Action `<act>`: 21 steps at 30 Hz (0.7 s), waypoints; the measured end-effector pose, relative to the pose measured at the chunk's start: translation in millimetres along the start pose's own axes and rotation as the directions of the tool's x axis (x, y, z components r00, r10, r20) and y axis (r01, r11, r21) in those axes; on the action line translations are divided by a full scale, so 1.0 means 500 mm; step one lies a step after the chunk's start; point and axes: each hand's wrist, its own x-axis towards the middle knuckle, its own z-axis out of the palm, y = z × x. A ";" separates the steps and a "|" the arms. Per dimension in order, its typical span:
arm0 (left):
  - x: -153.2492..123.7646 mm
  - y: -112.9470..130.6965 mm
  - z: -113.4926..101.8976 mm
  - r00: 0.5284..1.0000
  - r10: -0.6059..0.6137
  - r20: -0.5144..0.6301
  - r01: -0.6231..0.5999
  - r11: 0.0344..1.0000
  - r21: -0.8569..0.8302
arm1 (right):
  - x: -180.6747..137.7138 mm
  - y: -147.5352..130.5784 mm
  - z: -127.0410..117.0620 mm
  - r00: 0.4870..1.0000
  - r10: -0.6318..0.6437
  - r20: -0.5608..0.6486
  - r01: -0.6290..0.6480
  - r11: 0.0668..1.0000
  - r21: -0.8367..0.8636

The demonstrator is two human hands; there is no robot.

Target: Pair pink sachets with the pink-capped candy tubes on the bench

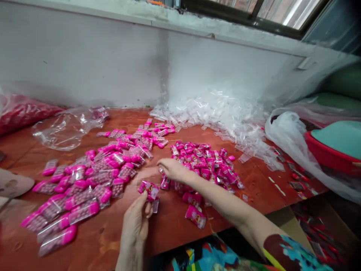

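Observation:
My left hand [138,214] is closed on a small pink printed packet [149,189], pinched between thumb and fingers. A clear plastic piece [155,205] shows just under that packet. My right hand [172,169] reaches across the table's middle with its fingers pinched together. Whatever they hold, if anything, is too small to make out. Beside it lies a heap of pink printed packets [204,162]. To the left spread many clear tubes of pink beads with bright pink caps [84,210]; neither hand touches them.
Clear plastic cases [222,116] are piled along the wall. A clear bag [66,130] lies at the back left, near a bag of red items [25,111]. At right stand a red basin [332,150] and white plastic film [296,143]. The red-brown table's [175,239] front edge is close.

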 end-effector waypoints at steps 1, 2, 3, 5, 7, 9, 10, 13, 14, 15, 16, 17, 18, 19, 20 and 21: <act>0.005 -0.001 -0.006 1.000 -0.003 -0.011 0.003 1.000 -0.003 | 0.042 0.009 -0.019 0.999 0.041 0.019 -0.038 0.991 -0.130; 0.008 -0.001 -0.010 1.000 -0.012 -0.014 0.012 1.000 -0.010 | 0.082 0.019 -0.036 0.996 0.080 0.031 -0.070 0.966 -0.247; 0.010 0.000 -0.012 1.000 -0.026 -0.012 0.026 0.999 -0.022 | 0.120 0.029 -0.049 0.993 0.116 0.038 -0.095 0.932 -0.350; 0.011 0.002 -0.012 0.998 -0.052 -0.019 0.051 0.997 -0.066 | 0.179 0.046 -0.062 0.983 0.175 0.059 -0.122 0.853 -0.507; 0.010 0.008 -0.007 0.995 -0.082 -0.055 0.074 0.989 -0.131 | 0.215 0.058 -0.059 0.972 0.217 0.089 -0.119 0.784 -0.609; 0.009 0.017 0.001 0.987 -0.117 -0.107 0.094 0.975 -0.200 | 0.233 0.061 -0.047 0.963 0.240 0.120 -0.099 0.733 -0.673; 0.008 0.022 0.005 0.982 -0.140 -0.128 0.107 0.967 -0.232 | 0.237 0.060 -0.041 0.960 0.243 0.137 -0.083 0.716 -0.693; 0.005 0.038 0.017 0.968 -0.195 -0.160 0.140 0.942 -0.304 | 0.231 0.044 -0.029 0.949 0.232 0.213 -0.014 0.705 -0.709; 0.003 0.042 0.020 0.965 -0.204 -0.166 0.142 0.936 -0.322 | 0.224 0.036 -0.028 0.942 0.229 0.244 0.008 0.715 -0.699; 0.001 0.045 0.022 0.963 -0.208 -0.172 0.140 0.930 -0.339 | 0.212 0.027 -0.027 0.934 0.226 0.275 0.025 0.729 -0.684; -0.001 0.046 0.024 0.963 -0.206 -0.176 0.134 0.926 -0.354 | 0.196 0.018 -0.027 0.926 0.223 0.305 0.043 0.741 -0.670; -0.004 0.046 0.024 0.963 -0.204 -0.175 0.129 0.922 -0.365 | 0.175 0.009 -0.026 0.919 0.215 0.332 0.050 0.769 -0.637; -0.007 0.045 0.024 0.965 -0.201 -0.169 0.126 0.919 -0.372 | 0.149 0.001 -0.024 0.913 0.202 0.354 0.037 0.824 -0.565; -0.010 0.042 0.022 0.967 -0.198 -0.161 0.125 0.918 -0.377 | 0.117 -0.006 -0.021 0.908 0.188 0.373 -0.003 0.896 -0.444; -0.013 0.037 0.020 0.970 -0.193 -0.150 0.124 0.916 -0.381 | 0.082 -0.012 -0.016 0.903 0.177 0.391 -0.070 0.960 -0.272; -0.017 0.032 0.017 0.972 -0.191 -0.139 0.125 0.915 -0.384 | 0.044 -0.015 -0.010 0.897 0.174 0.406 -0.160 0.985 -0.067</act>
